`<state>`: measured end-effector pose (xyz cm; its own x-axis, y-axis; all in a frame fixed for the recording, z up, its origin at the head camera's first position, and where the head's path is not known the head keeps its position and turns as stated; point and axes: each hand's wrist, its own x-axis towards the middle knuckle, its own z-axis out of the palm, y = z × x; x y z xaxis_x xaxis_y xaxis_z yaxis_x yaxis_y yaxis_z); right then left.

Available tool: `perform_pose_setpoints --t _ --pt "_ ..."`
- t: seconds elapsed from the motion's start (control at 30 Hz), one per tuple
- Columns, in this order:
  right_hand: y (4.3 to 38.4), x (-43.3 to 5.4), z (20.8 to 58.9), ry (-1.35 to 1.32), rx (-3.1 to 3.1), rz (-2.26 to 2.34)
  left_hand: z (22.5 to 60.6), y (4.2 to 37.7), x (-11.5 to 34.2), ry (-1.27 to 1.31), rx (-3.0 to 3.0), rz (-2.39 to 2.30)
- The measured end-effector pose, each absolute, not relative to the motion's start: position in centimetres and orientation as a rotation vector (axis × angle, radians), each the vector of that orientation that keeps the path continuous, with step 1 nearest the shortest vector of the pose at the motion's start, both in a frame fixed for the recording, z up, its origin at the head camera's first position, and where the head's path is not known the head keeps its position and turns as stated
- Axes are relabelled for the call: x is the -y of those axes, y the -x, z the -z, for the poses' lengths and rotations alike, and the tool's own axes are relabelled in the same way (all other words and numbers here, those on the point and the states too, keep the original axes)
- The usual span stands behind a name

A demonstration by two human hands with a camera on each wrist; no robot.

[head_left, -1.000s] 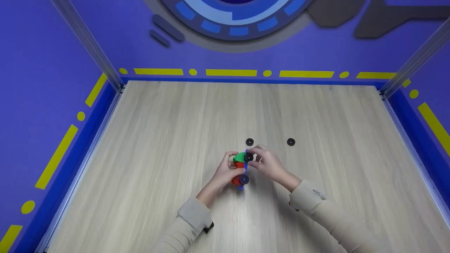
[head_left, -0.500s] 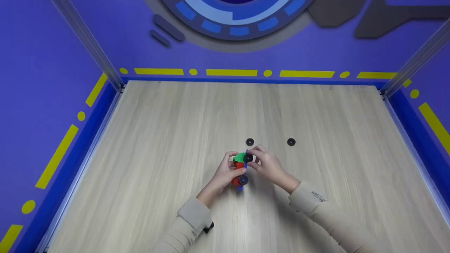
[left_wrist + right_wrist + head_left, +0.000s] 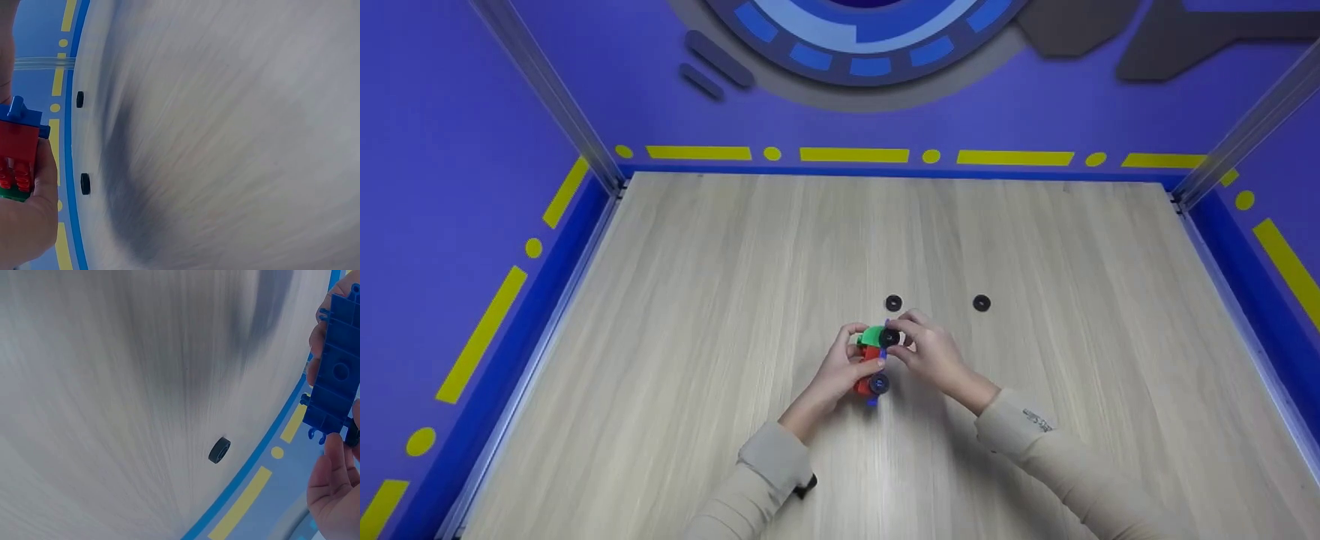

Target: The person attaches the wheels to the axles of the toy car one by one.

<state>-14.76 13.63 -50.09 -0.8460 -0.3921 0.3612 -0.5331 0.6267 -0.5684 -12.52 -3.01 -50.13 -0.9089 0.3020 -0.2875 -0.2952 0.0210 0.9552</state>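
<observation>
Over the middle of the table, my left hand (image 3: pixel 838 369) grips a toy car (image 3: pixel 871 354) built of red and green blocks on a blue base (image 3: pixel 337 360). The base's underside, with its small side pegs, faces the right wrist camera. One black wheel (image 3: pixel 878 384) sits on the car's near end. At the far end, beside the green block (image 3: pixel 872 336), my right hand (image 3: pixel 936 358) pinches another black wheel (image 3: pixel 889 337) against the car's side. Whether that wheel is fully on its peg cannot be made out. Red blocks (image 3: pixel 18 146) show in the left wrist view.
Two loose black wheels lie on the wooden table beyond the hands, one wheel (image 3: pixel 893 303) just past the car and another wheel (image 3: pixel 981 303) farther right. Blue-purple panels (image 3: pixel 840 120) with yellow marks wall in the back and both sides.
The car has turned very slightly, and the pinched wheel has shifted a little to the left against it. Both hands keep their hold, and the loose wheels lie where they were.
</observation>
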Motion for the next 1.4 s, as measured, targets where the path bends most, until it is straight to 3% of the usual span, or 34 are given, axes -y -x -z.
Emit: perform_pose_setpoints --t 0.63,1.4 --pt "14.6 -13.6 51.0 -0.792 2.525 -0.946 50.1 12.5 3.2 -0.045 -1.943 -1.882" --pt "13.7 -11.8 51.8 -0.421 2.591 -1.039 50.6 12.7 3.8 -0.063 -1.932 -1.925"
